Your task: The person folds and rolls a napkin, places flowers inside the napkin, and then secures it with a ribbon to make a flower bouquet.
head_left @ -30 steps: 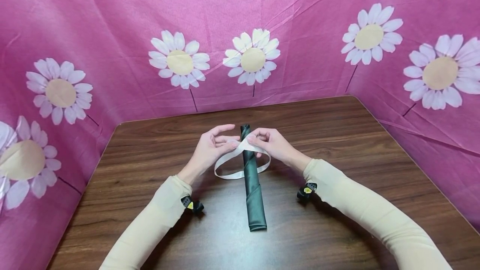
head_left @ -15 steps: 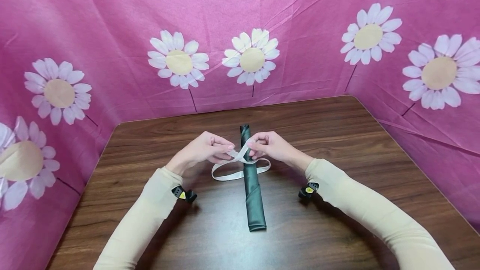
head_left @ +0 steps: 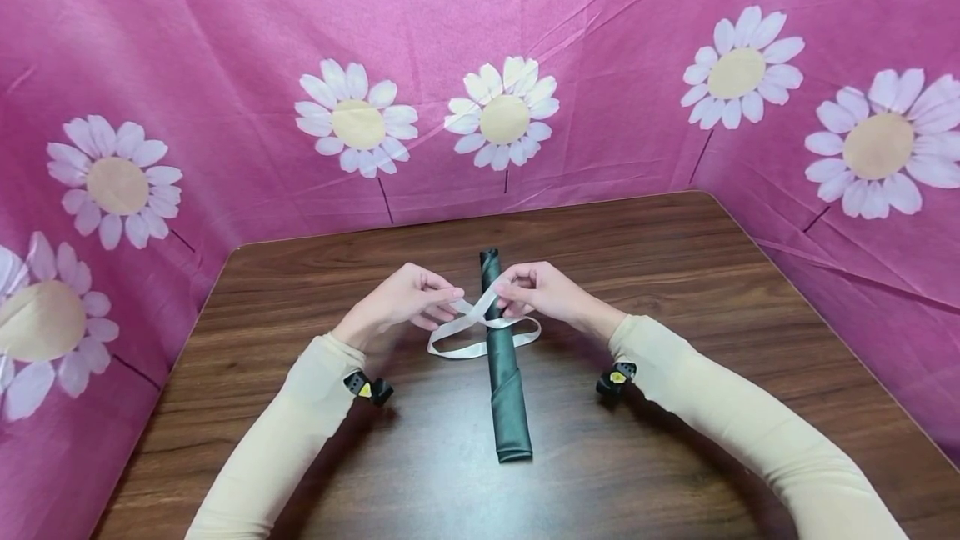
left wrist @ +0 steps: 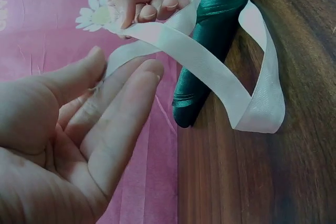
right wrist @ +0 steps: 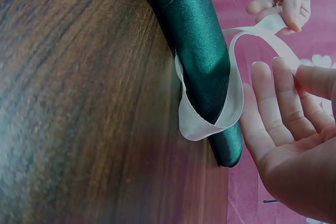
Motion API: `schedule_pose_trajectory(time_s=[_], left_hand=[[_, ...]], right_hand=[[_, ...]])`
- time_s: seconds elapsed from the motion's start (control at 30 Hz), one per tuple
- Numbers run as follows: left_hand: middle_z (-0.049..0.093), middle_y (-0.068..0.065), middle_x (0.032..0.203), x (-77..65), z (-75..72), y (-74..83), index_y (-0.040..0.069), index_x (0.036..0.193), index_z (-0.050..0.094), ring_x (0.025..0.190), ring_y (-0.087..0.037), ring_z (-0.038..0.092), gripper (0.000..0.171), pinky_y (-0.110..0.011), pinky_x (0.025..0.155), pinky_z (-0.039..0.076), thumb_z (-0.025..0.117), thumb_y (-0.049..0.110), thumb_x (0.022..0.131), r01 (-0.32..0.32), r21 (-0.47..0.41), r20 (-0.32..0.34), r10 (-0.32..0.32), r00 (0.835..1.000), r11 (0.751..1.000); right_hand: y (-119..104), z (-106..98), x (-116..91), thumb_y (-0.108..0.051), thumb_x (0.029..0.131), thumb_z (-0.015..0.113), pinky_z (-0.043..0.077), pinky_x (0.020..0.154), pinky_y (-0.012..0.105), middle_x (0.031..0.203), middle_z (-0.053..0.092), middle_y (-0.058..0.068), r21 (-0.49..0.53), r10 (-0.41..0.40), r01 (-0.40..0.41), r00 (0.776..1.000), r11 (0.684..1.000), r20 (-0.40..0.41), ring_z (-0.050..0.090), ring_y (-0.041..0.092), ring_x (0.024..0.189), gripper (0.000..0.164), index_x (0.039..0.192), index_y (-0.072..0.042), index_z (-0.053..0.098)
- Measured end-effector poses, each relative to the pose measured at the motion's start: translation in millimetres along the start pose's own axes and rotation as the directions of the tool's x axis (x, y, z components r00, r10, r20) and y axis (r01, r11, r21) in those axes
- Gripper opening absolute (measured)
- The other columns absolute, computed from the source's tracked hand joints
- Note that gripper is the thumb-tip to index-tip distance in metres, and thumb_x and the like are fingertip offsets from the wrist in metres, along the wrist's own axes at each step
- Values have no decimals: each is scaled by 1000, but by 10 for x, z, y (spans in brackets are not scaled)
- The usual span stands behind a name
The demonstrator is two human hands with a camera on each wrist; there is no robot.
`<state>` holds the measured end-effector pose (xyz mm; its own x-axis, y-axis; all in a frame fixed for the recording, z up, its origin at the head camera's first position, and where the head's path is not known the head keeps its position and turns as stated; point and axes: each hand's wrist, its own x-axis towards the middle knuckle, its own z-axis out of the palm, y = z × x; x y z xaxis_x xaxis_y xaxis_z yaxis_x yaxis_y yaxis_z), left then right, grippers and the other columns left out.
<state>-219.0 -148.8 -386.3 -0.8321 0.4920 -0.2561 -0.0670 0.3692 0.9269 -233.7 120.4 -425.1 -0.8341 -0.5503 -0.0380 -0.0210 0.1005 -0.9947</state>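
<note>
A dark green, shiny fabric roll (head_left: 507,390) lies lengthwise on the table, its far end narrower. A white ribbon (head_left: 459,352) passes around it in a loose loop, and its ends cross above the roll. My left hand (head_left: 408,294) pinches one ribbon end between thumb and finger, left of the roll. The other end is pinched by my right hand (head_left: 543,290), close to the roll's right side. In the left wrist view the ribbon (left wrist: 205,61) stands slack, away from the roll (left wrist: 223,19). The right wrist view shows the ribbon (right wrist: 197,128) hanging loosely around the roll (right wrist: 197,45).
The brown wood-grain table (head_left: 637,457) is bordered at the back and sides by a pink cloth (head_left: 600,90) with white daisies. A small black device with a yellow mark (head_left: 369,388) sits at the left wrist, and another (head_left: 617,377) at the right.
My left hand has drawn back to the left with its ribbon end, and the crossing now shows between the hands. My right hand has shifted only slightly. The roll stays in place.
</note>
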Motion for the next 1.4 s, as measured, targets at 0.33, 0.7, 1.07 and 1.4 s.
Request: schedule_pose_trajectory(time_s=[0.33,0.7,1.07,1.4], left_hand=[[74,-23,96,18,-9,10,-1,120,70,77,-29,73,34,-48,73,60,60,27,104,-7,-25,-8,7,1000,1000],[73,-25,103,-51,6,155,-2,123,66,85,-27,74,38,-48,75,60,57,31,105,-88,-99,39,92,995,991],[69,-31,109,-74,23,128,-8,126,62,86,-26,74,44,-59,83,55,56,31,106,-85,-78,144,95,985,993],[71,-29,105,-83,80,76,-4,122,67,86,-31,73,36,-52,80,58,59,27,105,-64,-93,234,85,968,994]], right_hand=[[-23,-52,-21,-14,101,64,61,69,42,89,72,16,-39,60,-61,998,997,-34,70,21,72,24,114,6,68],[-110,-135,-85,-14,102,63,61,70,43,92,74,16,-1,102,-102,994,995,-39,72,21,72,29,122,8,65],[-97,-178,-114,-14,102,63,61,69,41,92,74,17,24,120,-120,992,993,-32,73,21,73,29,120,9,64],[-85,-211,-130,-12,102,62,61,71,43,91,73,15,-4,106,-106,994,994,-3,73,22,73,29,120,11,64]])
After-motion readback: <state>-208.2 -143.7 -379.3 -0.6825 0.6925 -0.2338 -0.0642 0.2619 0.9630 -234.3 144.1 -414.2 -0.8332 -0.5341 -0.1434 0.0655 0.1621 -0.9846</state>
